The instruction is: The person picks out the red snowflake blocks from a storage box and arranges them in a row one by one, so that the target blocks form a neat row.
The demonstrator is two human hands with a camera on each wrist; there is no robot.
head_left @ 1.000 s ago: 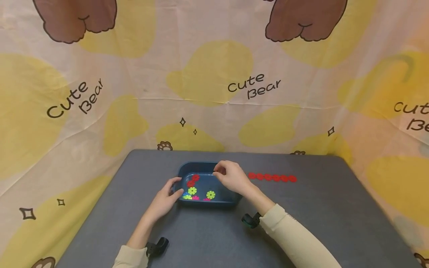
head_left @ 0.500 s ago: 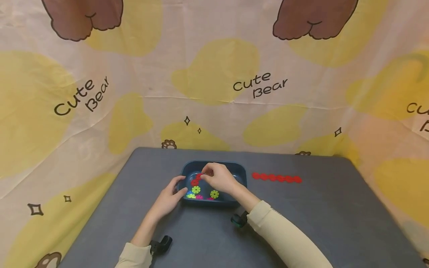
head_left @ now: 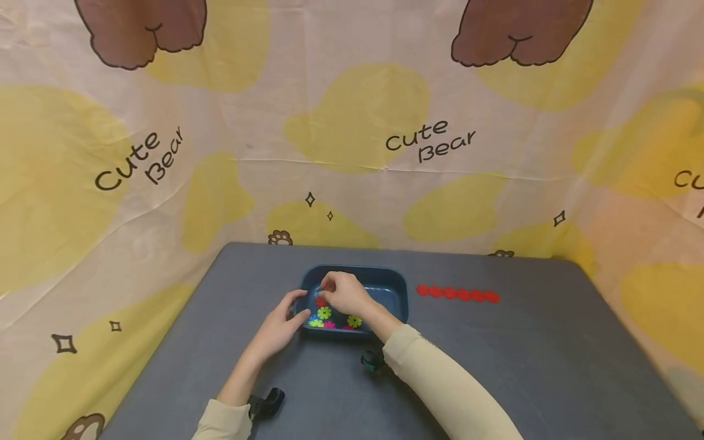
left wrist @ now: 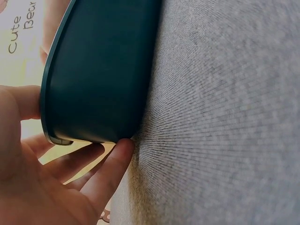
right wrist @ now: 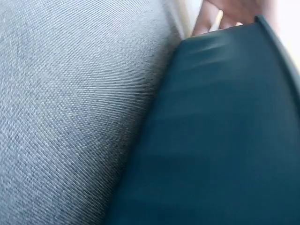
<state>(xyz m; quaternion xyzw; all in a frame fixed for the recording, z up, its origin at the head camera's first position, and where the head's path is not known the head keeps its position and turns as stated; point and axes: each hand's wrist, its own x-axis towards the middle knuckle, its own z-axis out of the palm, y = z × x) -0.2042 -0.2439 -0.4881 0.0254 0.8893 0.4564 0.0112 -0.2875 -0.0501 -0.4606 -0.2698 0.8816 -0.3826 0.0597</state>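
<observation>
My left hand grips the left end of a dark blue-green plastic bin; in the left wrist view its thumb is at the rim and its fingers lie against the end wall. My right hand reaches into the bin's left half, thumb and fingertips close together over a red notched disc. Whether they pinch a disc is hidden. Nearby in the bin lie a yellow-green snowflake disc, another yellow-green disc and a pink disc. The right wrist view shows mainly the bin's outer wall.
A row of several red discs lies on the grey table to the right of the bin. Behind the table hangs a patterned cloth, which also runs along both sides.
My right hand has moved left inside the bin, from its right part to the red discs. My left hand keeps its grip on the bin's end. The head view has shifted slightly.
</observation>
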